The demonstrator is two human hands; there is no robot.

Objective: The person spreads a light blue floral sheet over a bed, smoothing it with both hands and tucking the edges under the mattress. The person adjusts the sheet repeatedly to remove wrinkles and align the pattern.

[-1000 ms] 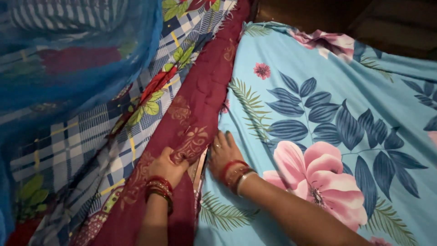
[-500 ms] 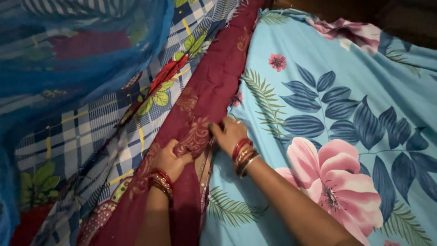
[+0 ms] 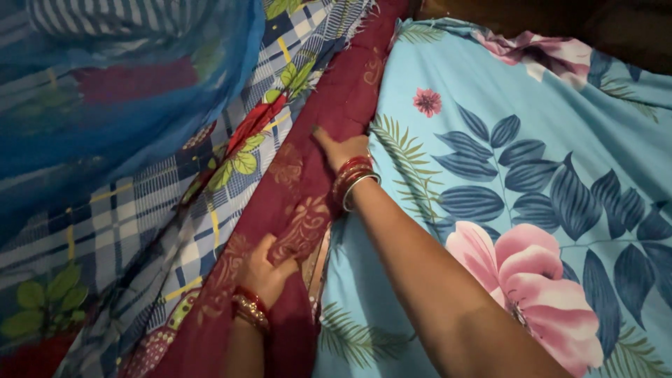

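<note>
A long maroon cloth (image 3: 318, 133) with gold motifs runs from the bottom centre up to the top, between a checked fabric and a blue floral bedsheet (image 3: 532, 161). My left hand (image 3: 264, 269), with red bangles at the wrist, grips the maroon cloth's lower part. Farther up, my right hand (image 3: 337, 148), also bangled, holds the cloth's right edge where it meets the bedsheet; its fingers curl under the fold and are partly hidden.
A blue-and-white checked fabric (image 3: 140, 231) with leaf and flower prints lies to the left. Blue netting (image 3: 105, 105) hangs over the upper left. Dark surroundings show past the sheet at the top right.
My right hand has slid up along the maroon cloth's edge, away from my left hand. The left hand stays gripping the cloth low down.
</note>
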